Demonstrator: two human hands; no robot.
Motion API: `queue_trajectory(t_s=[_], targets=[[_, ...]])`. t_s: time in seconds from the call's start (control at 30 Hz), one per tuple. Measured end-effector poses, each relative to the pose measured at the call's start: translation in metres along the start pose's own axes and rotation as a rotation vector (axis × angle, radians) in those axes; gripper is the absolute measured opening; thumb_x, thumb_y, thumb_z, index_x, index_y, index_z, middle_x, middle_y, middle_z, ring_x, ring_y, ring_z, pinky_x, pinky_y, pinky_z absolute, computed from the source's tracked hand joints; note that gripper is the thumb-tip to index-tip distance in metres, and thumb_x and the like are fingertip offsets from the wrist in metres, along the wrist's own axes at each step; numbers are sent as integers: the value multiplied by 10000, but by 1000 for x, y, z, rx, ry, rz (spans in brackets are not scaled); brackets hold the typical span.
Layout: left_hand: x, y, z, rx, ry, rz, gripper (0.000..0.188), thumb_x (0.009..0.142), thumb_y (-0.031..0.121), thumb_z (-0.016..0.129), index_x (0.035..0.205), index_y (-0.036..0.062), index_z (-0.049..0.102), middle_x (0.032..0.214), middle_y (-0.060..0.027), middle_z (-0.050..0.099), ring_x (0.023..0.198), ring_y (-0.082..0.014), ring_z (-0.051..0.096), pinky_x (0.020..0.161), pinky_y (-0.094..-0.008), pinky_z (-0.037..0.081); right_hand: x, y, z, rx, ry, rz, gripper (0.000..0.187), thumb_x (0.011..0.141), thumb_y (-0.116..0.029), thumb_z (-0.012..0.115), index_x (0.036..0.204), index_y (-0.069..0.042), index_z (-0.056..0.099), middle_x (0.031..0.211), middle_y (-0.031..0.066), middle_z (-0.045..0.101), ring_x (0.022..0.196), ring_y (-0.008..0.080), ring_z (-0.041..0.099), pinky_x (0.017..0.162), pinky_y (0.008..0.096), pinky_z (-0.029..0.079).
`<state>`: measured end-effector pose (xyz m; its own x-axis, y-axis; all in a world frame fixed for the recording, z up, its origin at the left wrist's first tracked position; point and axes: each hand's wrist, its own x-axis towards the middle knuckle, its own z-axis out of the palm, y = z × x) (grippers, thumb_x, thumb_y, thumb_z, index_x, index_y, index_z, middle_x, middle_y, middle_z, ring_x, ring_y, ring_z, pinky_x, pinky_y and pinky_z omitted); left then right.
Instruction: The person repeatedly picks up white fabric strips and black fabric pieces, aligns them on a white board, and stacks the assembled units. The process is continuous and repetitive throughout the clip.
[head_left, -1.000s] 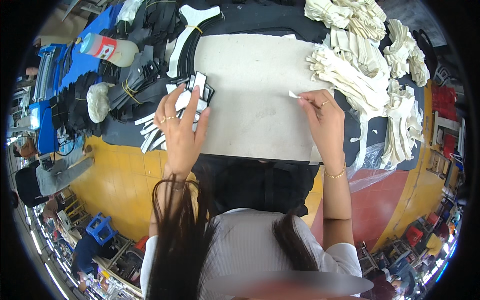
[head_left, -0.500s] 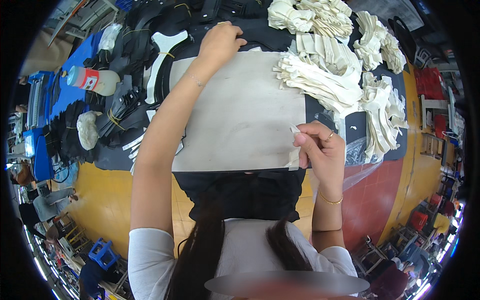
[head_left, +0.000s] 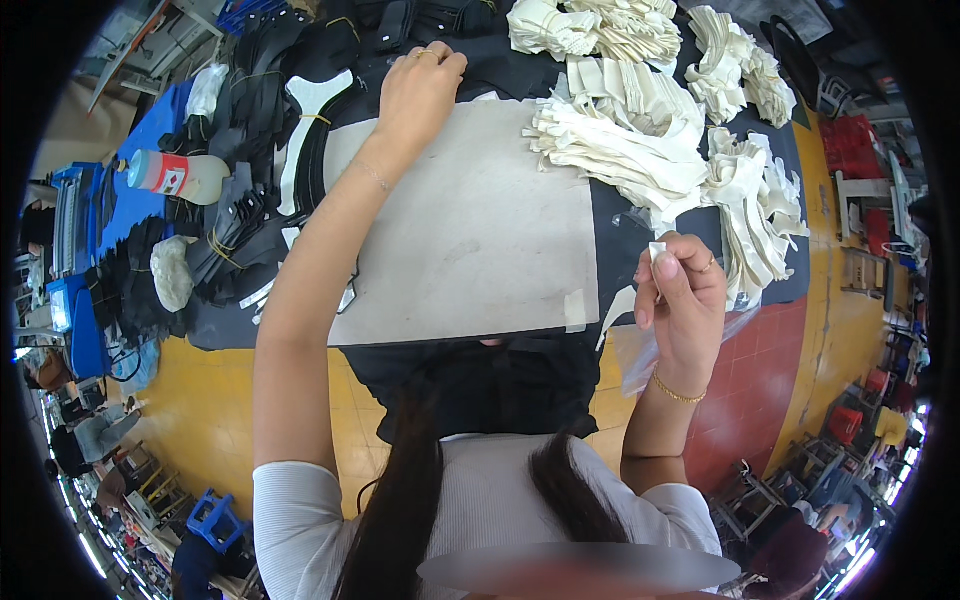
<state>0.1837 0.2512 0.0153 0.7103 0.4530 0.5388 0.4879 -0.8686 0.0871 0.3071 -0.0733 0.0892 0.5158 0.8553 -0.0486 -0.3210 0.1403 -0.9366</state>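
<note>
My right hand (head_left: pixel 688 290) is raised off the right side of the pale board (head_left: pixel 470 220). Thumb and fingers pinch a small white fabric piece (head_left: pixel 657 253), its end poking up above them. A curved white strip (head_left: pixel 616 310) lies beside that hand near the table's front edge; whether it joins the pinched piece I cannot tell. At the board's far edge my left hand (head_left: pixel 425 90) rests with bent fingers on black fabric pieces (head_left: pixel 500 72). Its fingertips are partly hidden, so what they grip does not show.
Bundles of cream fabric strips (head_left: pixel 620 150) cover the table's right and far right. On the left are black fabric bundles (head_left: pixel 225 225), a banded white piece (head_left: pixel 305 130) and a bottle with a red label (head_left: pixel 180 177). Clear plastic (head_left: pixel 640 355) hangs at the front right edge.
My right hand has moved right, off the board's corner, with the white piece. My left hand has stayed at the far edge, its fingers drawn closer together. The view has shifted slightly.
</note>
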Motion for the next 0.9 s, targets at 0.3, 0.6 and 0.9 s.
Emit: queue_trajectory(t_s=[0.3, 0.6, 0.9], targets=[[-20, 44, -97, -821, -251, -361, 227, 936, 161, 683, 1141, 77, 734, 965, -90, 752, 778, -121, 680, 667, -280, 519, -11, -15, -19, -53, 53, -42, 130, 958, -76, 669, 1045, 13, 633, 813, 112, 689, 455, 71, 524, 419, 182, 376], [-154, 111, -97, -372, -148, -156, 241, 817, 105, 736, 1056, 94, 700, 977, -62, 581, 939, -258, 562, 864, -405, 399, 11, 19, 19, -370, -258, 577, 164, 950, -155, 692, 946, 6, 663, 694, 46, 661, 446, 54, 552, 395, 178, 408], [-237, 115, -130, -157, -329, -357, 514, 831, 270, 775, 1304, 146, 619, 1311, -72, 475, 1204, -309, 411, 974, -470, 313, 45, 75, 97, -621, -522, 690, 226, 957, -207, 664, 924, 16, 657, 643, 34, 630, 465, 81, 585, 417, 222, 464]])
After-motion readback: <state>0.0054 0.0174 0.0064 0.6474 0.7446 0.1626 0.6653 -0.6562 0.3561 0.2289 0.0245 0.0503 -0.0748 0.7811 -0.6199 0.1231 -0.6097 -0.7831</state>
